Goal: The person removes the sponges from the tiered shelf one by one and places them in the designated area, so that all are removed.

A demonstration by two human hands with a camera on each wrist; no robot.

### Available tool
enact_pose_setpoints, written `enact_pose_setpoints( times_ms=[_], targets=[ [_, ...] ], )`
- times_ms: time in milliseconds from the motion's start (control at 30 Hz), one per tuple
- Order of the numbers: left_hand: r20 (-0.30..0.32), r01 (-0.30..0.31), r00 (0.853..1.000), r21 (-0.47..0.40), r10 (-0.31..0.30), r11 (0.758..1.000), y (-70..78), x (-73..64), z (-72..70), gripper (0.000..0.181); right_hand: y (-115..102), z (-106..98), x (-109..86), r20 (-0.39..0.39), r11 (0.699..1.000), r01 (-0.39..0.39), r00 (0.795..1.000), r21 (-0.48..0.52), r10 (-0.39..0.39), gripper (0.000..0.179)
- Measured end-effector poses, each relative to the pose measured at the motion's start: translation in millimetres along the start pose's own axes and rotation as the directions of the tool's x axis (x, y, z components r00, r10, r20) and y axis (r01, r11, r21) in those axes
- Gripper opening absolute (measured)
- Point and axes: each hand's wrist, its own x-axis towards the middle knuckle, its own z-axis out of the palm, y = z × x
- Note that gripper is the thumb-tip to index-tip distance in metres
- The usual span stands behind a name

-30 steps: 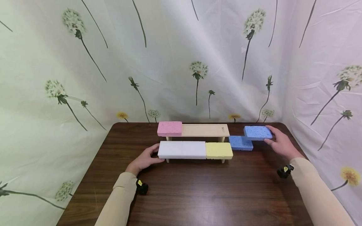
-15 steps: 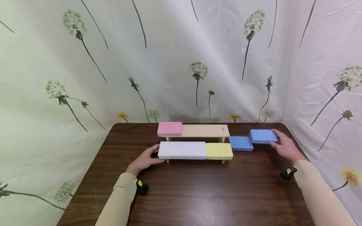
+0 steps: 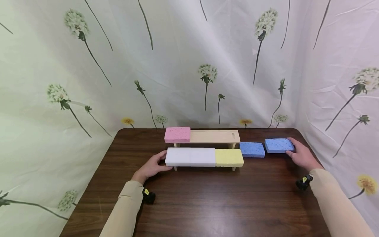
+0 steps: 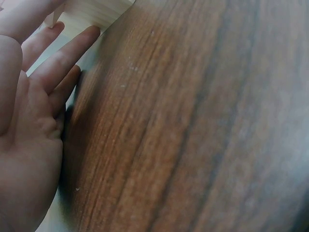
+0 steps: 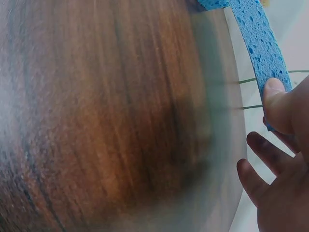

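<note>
My right hand (image 3: 303, 157) pinches a blue sponge (image 3: 279, 145) between thumb and fingers at its right end. In the right wrist view the thumb lies on the sponge's face (image 5: 260, 46), with the lower fingers free of it. A second blue sponge (image 3: 252, 149) lies on the table to the left. My left hand (image 3: 151, 168) grips the left end of the front part of a wooden stand (image 3: 214, 136), thumb in front, fingers behind. White sponges (image 3: 190, 157) and a yellow sponge (image 3: 229, 158) cover that front part. A pink sponge (image 3: 177, 135) sits on the back board's left end.
The dark wooden table (image 3: 207, 204) ends at a flower-printed curtain (image 3: 177, 65) behind, with another side of curtain (image 3: 340, 82) close to my right arm. Short legs (image 3: 234, 169) hold the stand up. A small black camera (image 3: 149, 197) is strapped to my left wrist.
My right hand has carried the blue sponge right and lower, from overlapping the other blue sponge to a small gap beside it. The left hand and the stand have stayed put.
</note>
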Motion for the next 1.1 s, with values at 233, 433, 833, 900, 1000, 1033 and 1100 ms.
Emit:
enact_pose_setpoints(
  times_ms=[233, 433, 833, 900, 1000, 1033, 1100],
  targets=[
    [-0.002, -0.022, 1.0, 0.003, 0.022, 1.0, -1.5, -0.2, -0.1, 0.082, 4.1, 5.8, -3.4, 0.015, 1.0, -0.014, 1.0, -0.02, 0.014, 0.062],
    [-0.002, -0.022, 1.0, 0.007, 0.022, 1.0, -1.6, -0.2, 0.5, 0.082, 7.7, 9.5, -4.8, 0.016, 1.0, -0.002, 1.0, -0.03, 0.003, 0.061],
    [-0.004, -0.012, 1.0, 0.002, 0.012, 1.0, 0.4, -0.1, 1.3, 0.083, 11.9, 9.8, -4.6, 0.113, 0.998, -0.016, 0.993, -0.055, 0.022, 0.063],
    [-0.002, -0.014, 1.0, 0.007, 0.014, 1.0, 0.8, -0.5, 1.5, 0.083, 13.2, 11.0, -4.1, 0.118, 0.998, -0.016, 0.993, -0.056, 0.023, 0.063],
    [0.0, -0.009, 1.0, 0.005, 0.009, 1.0, 1.9, -1.1, 1.6, 0.083, 13.6, 12.4, -3.2, 0.117, 0.998, -0.014, 0.993, -0.054, 0.02, 0.064],
    [0.0, -0.007, 1.0, 0.005, 0.007, 1.0, 2.1, -1.2, 1.5, 0.082, 13.6, 12.8, -2.8, 0.117, 0.999, -0.011, 0.993, -0.053, 0.017, 0.064],
    [0.0, -0.003, 1.0, 0.003, 0.003, 1.0, 2.4, -1.5, 1.3, 0.083, 12.4, 13.2, -2.2, 0.115, 0.999, -0.002, 0.993, -0.047, 0.008, 0.065]
  ],
)
